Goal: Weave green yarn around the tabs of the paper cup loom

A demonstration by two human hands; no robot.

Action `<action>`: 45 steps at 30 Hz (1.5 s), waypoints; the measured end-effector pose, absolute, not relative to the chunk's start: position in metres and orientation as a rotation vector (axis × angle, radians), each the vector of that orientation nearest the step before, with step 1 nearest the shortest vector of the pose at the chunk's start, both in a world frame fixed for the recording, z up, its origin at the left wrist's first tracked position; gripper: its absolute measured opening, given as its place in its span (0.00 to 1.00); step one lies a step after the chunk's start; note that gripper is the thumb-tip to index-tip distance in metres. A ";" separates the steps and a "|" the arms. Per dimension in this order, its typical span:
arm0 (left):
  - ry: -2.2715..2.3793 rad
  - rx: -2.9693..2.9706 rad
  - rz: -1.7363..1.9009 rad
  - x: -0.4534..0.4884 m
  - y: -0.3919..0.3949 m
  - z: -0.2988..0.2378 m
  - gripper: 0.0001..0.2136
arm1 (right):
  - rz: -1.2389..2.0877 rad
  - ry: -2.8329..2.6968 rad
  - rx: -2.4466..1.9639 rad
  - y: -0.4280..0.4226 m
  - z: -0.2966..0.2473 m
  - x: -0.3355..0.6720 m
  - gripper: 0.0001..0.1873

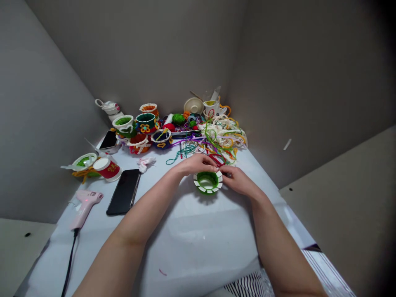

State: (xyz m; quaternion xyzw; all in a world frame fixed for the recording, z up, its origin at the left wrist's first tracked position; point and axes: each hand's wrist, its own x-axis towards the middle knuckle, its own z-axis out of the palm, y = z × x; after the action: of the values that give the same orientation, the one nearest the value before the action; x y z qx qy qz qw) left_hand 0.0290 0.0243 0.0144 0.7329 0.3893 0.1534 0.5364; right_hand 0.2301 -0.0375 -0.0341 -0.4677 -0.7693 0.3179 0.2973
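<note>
In the head view, a cut paper cup (208, 190) with white tabs splayed outward and green yarn wound inside is held near the middle of the table. My left hand (199, 163) reaches over its far rim, fingers bent and closed on it. At the cup's right edge is my right hand (237, 180), its fingers curled together beside the rim and close to the left fingertips. Whatever lies between those right fingertips is too small to make out. Just beyond both hands, red yarn (218, 159) lies on the table.
A tangled yarn pile (224, 132) fills the back right. Several yarn-wrapped cups (145, 123) stand at the back left. Nearer on the left are a red-and-white paper cup (108, 169), a black phone (123, 192) and a pink glue gun (85, 208) with its cord. Walls enclose the table's back.
</note>
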 end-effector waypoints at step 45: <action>1.297 1.670 0.569 0.016 0.001 -0.005 0.15 | 0.677 -2.004 -1.124 -0.046 -0.013 0.238 0.09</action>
State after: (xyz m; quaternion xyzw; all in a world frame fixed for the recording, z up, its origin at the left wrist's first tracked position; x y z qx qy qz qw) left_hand 0.0156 0.0008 -0.0055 0.6779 0.5265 0.2308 0.4582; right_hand 0.2378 -0.0462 -0.0133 -0.4371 -0.7790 0.2630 0.3645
